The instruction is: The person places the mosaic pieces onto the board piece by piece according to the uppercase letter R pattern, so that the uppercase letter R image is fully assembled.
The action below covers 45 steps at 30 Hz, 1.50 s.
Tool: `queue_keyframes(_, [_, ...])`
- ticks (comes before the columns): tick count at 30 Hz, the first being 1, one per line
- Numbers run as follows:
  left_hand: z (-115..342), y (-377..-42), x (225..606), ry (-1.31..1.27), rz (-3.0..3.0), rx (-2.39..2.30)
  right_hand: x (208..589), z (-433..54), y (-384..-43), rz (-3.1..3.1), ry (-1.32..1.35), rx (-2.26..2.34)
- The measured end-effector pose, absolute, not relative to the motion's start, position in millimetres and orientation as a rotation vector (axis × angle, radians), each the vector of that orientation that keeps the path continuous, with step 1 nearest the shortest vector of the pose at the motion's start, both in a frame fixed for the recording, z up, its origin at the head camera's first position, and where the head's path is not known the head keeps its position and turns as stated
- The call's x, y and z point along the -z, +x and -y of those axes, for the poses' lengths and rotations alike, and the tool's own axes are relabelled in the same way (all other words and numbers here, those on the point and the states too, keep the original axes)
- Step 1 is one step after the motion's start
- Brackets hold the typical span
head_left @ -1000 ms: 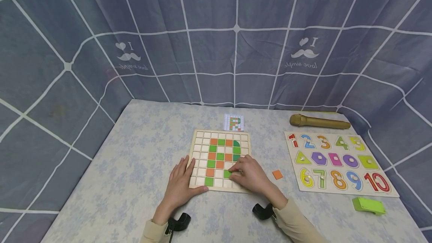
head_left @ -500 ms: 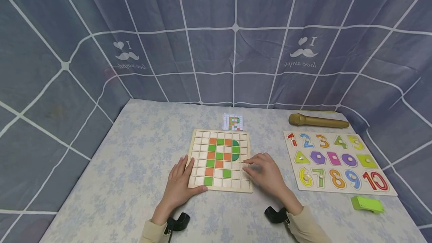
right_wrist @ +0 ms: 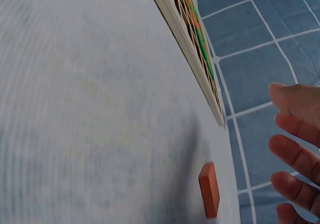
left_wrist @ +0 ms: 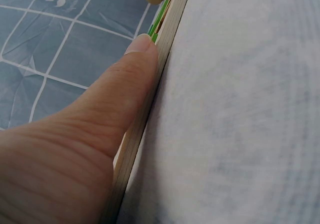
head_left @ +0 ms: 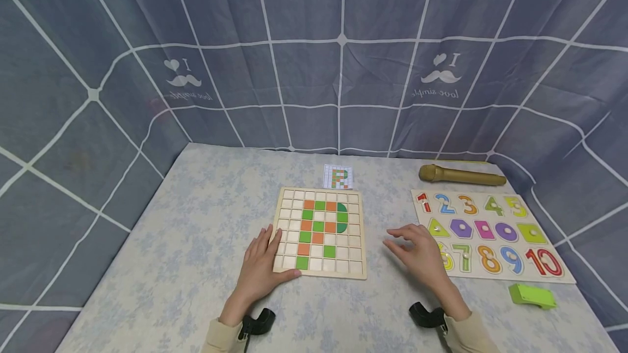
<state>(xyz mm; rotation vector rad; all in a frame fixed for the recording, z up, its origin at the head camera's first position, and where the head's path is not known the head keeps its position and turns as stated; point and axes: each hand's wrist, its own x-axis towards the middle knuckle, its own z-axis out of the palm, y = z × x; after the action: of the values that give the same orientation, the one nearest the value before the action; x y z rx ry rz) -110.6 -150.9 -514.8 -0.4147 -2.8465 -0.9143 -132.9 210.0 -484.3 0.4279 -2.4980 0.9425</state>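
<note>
My left hand (head_left: 262, 268) rests at the lower left of a wooden grid board (head_left: 338, 275), fingers spread along its left side. In the left wrist view the thumb (left_wrist: 120, 86) lies on the board's near edge. Green and orange square tiles, plus two rounded dark green tiles (head_left: 342, 227), form a pattern on the board. My right hand (head_left: 419, 255) hovers to the right of the board, holding nothing, its thumb and fingers apart. A loose orange tile (right_wrist: 209, 190) lies on the table near it in the right wrist view; in the head view the hand hides it.
A small pattern card (head_left: 338, 177) lies behind the board. On the right are a number and shape puzzle board (head_left: 478, 271), a gold microphone (head_left: 463, 176) and a green block (head_left: 532, 296). Tiled-pattern curtains (head_left: 304, 70) surround the table.
My right hand has let go of the green tile at the board's lower right and moved off rightward, over the loose orange tile. The left hand stays in place.
</note>
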Motion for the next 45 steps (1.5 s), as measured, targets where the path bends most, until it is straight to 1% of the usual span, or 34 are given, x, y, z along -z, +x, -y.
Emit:
queue_keyframes(4, [151.2, -111.1, 515.4, -0.419, 2.845, 0.915, 483.7, -216.9, -131.7, 2.507, 0.409, -0.901])
queue_keyframes(10, [151.2, -111.3, 514.8, -0.429, 2.844, 0.915, 481.5, -222.1, -130.0, 2.657, 0.313, -0.854])
queue_keyframes(18, [151.0, -111.0, 514.0, -0.433, 2.843, 0.917, 486.1, -226.4, -129.6, 2.706, 0.32, -0.786])
queue_keyframes(26, [151.3, -111.2, 514.3, -0.425, 2.848, 0.925, 485.6, -227.5, -129.6, 2.789, 0.256, -0.767])
queue_keyframes(37, [150.6, -110.6, 514.4, -0.419, 2.849, 0.94, 481.7, -226.6, -128.2, 2.933, 0.09, -0.771])
queue_keyframes(45, [150.8, -110.7, 515.6, -0.423, 2.845, 0.926, 480.6, -221.0, -129.2, 2.968, 0.083, -0.928])
